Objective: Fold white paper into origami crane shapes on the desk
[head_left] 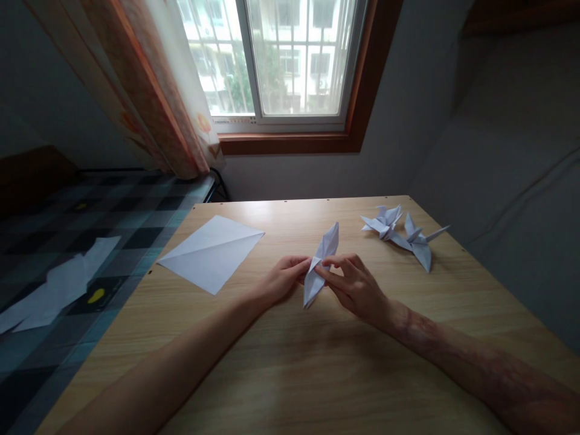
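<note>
A narrow, partly folded white paper piece (321, 263) lies on the wooden table (290, 362), pointing away from me. My left hand (283, 279) pinches its left side near the middle. My right hand (356, 284) pinches the same spot from the right, fingers curled over the fold. Two finished white paper cranes (403, 234) sit beyond my right hand, near the table's far right corner. A flat white sheet (211, 252) with a diagonal crease lies to the left of my hands.
A bed with a dark checked cover (67, 241) runs along the table's left edge, with loose white paper (54, 290) on it. A window (281, 60) and curtain (163, 90) stand behind the table. A grey wall is to the right.
</note>
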A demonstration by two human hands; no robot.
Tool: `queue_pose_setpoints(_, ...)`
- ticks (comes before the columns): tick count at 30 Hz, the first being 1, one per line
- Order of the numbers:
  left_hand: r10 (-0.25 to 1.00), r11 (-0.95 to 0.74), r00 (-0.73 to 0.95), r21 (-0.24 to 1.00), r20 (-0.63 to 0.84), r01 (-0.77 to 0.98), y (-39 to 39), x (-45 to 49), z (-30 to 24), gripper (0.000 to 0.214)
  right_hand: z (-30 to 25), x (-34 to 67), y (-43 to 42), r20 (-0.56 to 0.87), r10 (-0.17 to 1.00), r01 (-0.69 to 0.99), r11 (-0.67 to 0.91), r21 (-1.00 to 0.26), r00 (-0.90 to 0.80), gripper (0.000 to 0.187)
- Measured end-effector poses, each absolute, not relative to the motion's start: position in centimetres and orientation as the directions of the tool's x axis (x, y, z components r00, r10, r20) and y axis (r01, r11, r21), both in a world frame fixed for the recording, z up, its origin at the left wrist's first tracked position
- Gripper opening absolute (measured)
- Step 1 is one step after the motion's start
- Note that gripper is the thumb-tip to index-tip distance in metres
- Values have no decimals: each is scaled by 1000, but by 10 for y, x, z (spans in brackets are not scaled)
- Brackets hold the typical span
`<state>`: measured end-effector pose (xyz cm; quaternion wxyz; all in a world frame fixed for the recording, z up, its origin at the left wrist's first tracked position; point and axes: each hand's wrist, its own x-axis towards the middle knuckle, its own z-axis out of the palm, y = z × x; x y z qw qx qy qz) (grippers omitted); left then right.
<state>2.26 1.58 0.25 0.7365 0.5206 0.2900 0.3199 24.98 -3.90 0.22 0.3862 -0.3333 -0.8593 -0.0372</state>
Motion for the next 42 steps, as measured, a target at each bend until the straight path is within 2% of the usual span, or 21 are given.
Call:
queue_pose_setpoints(5,806,258,583,949,-106,-183,15,22,3,53,0,251,-39,660,558,627,762,-165,-504,54)
queue_pose_setpoints(8,783,202,618,969,-72,-144,13,21,7,52,1,250,-38,665,558,594,777,-208,-497,58)
queue_pose_setpoints(12,808,174,588,971,-44,-166,10,22,14,49,8,248,-38,706,556,465,813,-351,-438,52)
queue_pose_setpoints(16,823,95,568,987,-4,-132,8,25,17,51,10,248,-37,718,660,397,734,-552,-221,23)
queue_pose_setpoints(18,830,27,557,997,20,-77,6,26,17,51,7,249,-35,646,755,370,636,-677,-115,10)
queue_pose_setpoints(21,825,-36,564,999,37,-13,4,27,16,50,0,248,-30,453,889,323,451,-832,-74,27)
queue_pose_setpoints(25,804,-72,594,997,42,27,1,27,14,49,-7,246,-24,263,963,181,270,-946,-63,36)
queue_pose_setpoints(29,795,-58,605,998,42,6,2,26,14,49,-11,247,-20,193,976,62,200,-978,-102,38)
queue_pose_setpoints(34,836,-100,543,995,84,-1,6,26,17,46,-7,248,-22,171,966,87,191,-978,-196,37)
queue_pose_setpoints(42,783,-42,621,999,40,-10,2,26,13,50,-6,250,-18,183,958,52,199,-979,-222,38)
